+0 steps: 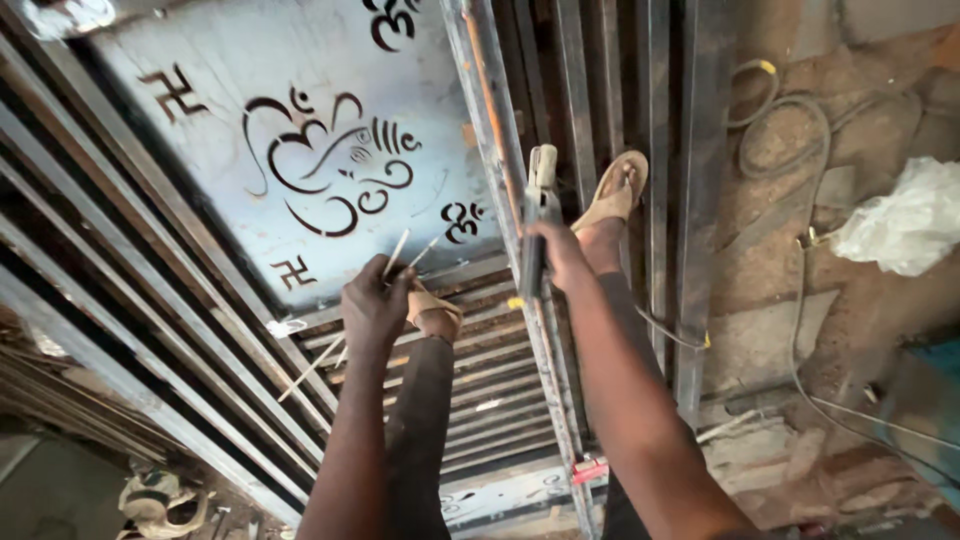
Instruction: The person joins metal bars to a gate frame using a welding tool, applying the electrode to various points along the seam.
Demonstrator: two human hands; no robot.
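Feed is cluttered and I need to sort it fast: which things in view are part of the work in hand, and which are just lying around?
In hand:
left hand holds thin welding rods
right hand grips the electrode holder
metal gate frame underfoot, with its cut-out sheet panel

Lying about:
white plastic bag
coiled cable on the dirt floor
scrap in the bottom left corner

Left hand [373,305] apparently fisted, right hand [558,258] clenched, both arms outstretched.
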